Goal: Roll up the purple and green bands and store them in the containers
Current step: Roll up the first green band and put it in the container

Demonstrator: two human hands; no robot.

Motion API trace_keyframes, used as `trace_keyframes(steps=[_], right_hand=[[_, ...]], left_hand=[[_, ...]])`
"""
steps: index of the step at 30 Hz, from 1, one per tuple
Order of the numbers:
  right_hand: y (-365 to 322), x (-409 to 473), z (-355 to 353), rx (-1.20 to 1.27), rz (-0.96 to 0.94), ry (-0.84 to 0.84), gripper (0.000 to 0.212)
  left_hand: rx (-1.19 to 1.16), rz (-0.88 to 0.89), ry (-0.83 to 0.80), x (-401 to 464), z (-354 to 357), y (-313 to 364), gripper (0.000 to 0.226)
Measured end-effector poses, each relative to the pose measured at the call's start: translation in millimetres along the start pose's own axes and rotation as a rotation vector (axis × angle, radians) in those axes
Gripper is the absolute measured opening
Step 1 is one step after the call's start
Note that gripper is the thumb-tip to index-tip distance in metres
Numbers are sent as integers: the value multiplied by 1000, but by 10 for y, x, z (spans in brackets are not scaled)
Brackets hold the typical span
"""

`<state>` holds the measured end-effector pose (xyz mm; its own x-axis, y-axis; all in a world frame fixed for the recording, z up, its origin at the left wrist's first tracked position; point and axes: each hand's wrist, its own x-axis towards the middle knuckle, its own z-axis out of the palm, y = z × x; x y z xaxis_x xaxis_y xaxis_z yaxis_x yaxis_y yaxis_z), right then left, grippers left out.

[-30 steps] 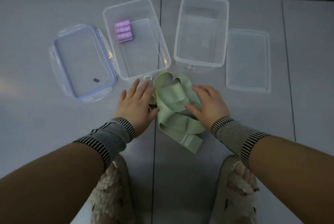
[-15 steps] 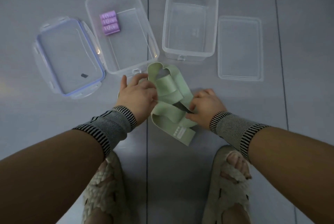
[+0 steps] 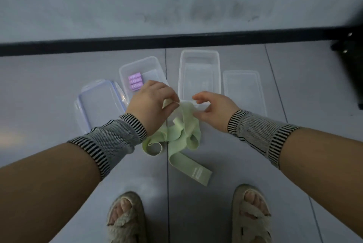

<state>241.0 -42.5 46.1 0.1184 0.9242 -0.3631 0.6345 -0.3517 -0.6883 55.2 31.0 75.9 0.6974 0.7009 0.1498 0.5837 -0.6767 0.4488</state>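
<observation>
- Pale green elastic, the green bands [image 3: 181, 134], hangs in a tangled bunch over the grey floor [image 3: 59, 85], top end lifted, lower loops and a labelled tail resting on the tiles in front of the sandalled feet [image 3: 125, 217].
- The left hand [image 3: 151, 103] pinches the upper edge of one strip between thumb and fingertips, fingers curled round it; holding it high lets the rest of the bunch drop away, which looks like a way to single one band out.
- The right hand [image 3: 214, 109] sits just beside the same strip, thumb and forefinger apart and slightly bent; a lower finger seems to touch the fabric, but I cannot tell whether it grips it.
- The purple bands [image 3: 134, 82] lie already rolled, three side by side, in the far-left corner of the left container [image 3: 155, 62], so that half of the job looks finished.
- The right container [image 3: 199, 74] stands open just behind the hands, presumably kept for the green rolls.
- Each lid lies flat on the outer side of its container, the blue-rimmed lid [image 3: 98, 105] to the left and the clear lid [image 3: 244, 89] to the right, out of the working space between the arms.
- Judging by the tangle, separating one band comes before any rolling; a snagged loop could drag the others along.
</observation>
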Motion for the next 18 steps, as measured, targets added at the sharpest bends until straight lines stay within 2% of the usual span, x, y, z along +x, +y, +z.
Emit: trace_keyframes(steps=[5,8,13,18], right_hand=[[-711,-236,-506,32,-136,47,12],[-1067,-457,-718,82,-165,120,4],[-1589,-896,-1034,321,-175,312,23],[-2047,-1391,-1251,558,-220,357,22]], left_hand=[[-232,-299,94,143,-738,425,17],[-345,-382,189,156,-1130,669,12],[-461,-444,309,49,-1709,1061,9],[-639,-473,399,-178,-2084,1464,7]])
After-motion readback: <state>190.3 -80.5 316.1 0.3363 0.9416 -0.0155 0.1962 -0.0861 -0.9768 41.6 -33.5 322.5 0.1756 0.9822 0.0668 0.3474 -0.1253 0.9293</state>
